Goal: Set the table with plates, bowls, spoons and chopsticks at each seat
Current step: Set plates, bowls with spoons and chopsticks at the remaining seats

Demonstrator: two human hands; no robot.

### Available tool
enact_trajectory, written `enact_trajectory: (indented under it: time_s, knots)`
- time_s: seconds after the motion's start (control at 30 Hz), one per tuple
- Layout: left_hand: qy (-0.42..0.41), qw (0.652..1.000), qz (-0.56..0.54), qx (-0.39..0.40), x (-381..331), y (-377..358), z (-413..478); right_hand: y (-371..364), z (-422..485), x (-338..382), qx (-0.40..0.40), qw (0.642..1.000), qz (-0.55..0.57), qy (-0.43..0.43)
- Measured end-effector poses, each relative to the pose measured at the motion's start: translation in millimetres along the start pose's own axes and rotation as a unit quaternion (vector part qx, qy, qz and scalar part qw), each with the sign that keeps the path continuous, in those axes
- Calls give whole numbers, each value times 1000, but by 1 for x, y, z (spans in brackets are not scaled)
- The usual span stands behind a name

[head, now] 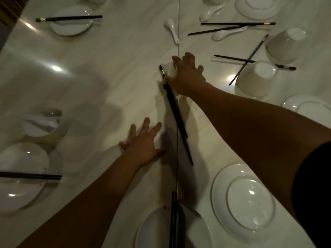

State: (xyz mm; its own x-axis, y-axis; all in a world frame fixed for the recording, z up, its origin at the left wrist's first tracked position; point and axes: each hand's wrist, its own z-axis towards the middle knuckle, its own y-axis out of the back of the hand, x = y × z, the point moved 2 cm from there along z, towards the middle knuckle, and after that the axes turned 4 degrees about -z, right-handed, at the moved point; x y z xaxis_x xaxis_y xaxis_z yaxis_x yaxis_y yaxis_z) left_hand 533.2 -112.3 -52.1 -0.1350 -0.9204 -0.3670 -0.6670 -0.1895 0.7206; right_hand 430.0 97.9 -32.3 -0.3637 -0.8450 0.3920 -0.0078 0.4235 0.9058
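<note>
My right hand (186,74) reaches over the middle of the white table (111,72). It grips the top of a pair of black chopsticks (176,115) together with a small white piece (170,70), spoon or cup I cannot tell. The chopsticks slant down toward me along the table seam. My left hand (143,140) rests flat on the table with fingers spread, holding nothing. A plate (157,230) at the near edge has chopsticks (173,221) across it. Another plate (243,199) lies bare at the near right.
Two upturned bowls (256,77) (286,43) stand at the right among loose chopsticks (250,60) and spoons (172,29) (227,33). At the left sit a bowl with a spoon (43,122), a plate with chopsticks (21,185), and a far plate with chopsticks (71,24).
</note>
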Motion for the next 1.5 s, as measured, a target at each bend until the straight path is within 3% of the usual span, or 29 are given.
enact_trajectory:
  time_s: [0.13, 0.5, 0.7, 0.8, 0.87, 0.97, 1.03, 1.1, 1.2, 1.27, 1.5]
  knots:
    - [3, 1000, 4, 2, -2, 0, -1, 5, 0, -12, -41, 999, 25, -13]
    - [9, 1000, 5, 11, -4, 2, -5, 15, -44, -62, -32, 994, 74, -77]
    - [-13, 1000, -14, -6, 1, 1, -11, 32, -113, -59, -87, 969, 224, -66]
    - [-35, 998, -38, -19, 11, 2, -20, 35, -158, -51, -40, 910, 405, -81]
    - [-38, 995, -90, -36, 16, 4, -31, 32, -187, -42, 40, 835, 537, -114]
    - [-50, 977, -202, -48, 14, 6, -59, 22, -228, -23, 121, 743, 639, -161]
    - [-39, 935, -351, -25, 10, 6, -82, 15, -250, -11, 168, 698, 672, -182]
    - [-13, 868, -497, 6, 9, 6, -103, 8, -268, 0, 219, 679, 672, -196]
    - [-32, 825, -565, -14, 13, 5, -127, -4, -287, 17, 287, 643, 675, -220]
    - [-33, 831, -552, -58, 19, 7, -137, -9, -295, 28, 301, 652, 654, -238]
    - [-4, 873, -469, -132, 57, 2, -144, -23, -311, 46, 244, 752, 575, -211]
